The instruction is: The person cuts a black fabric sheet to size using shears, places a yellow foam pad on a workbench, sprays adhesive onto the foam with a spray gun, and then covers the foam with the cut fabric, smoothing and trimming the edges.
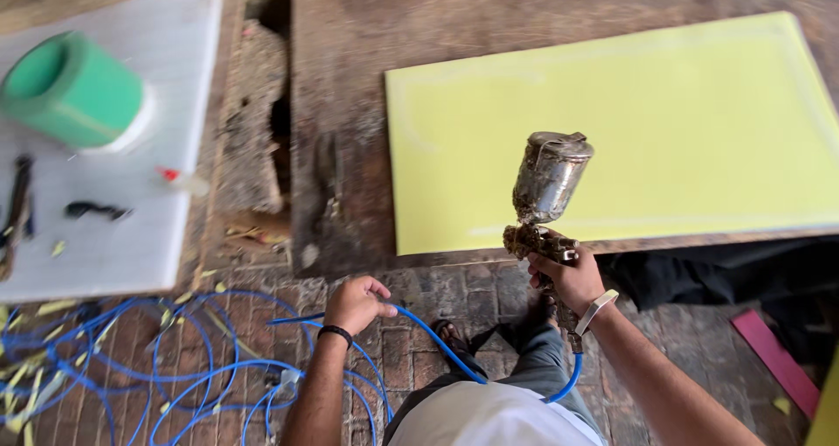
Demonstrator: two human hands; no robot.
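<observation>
Right hand [572, 280] closed around the grip of a spray gun [544, 197]; metal cup upright above the fist, over the near edge of a yellow panel [664, 123]. Left hand [354, 304] curled loosely around a blue hose [437, 341], which runs from that hand across to the gun's base. More hose coiled on the brick floor [419, 289] left of the left hand. Green roll [70, 88] on a white board [140, 236], well away, far left.

— Where's the camera?
— One view only, worn on the head, looking steeply down, close over both hands.
— How far does it reach?
— Bench [350, 105] ahead, brick floor [419, 341] underfoot.
</observation>
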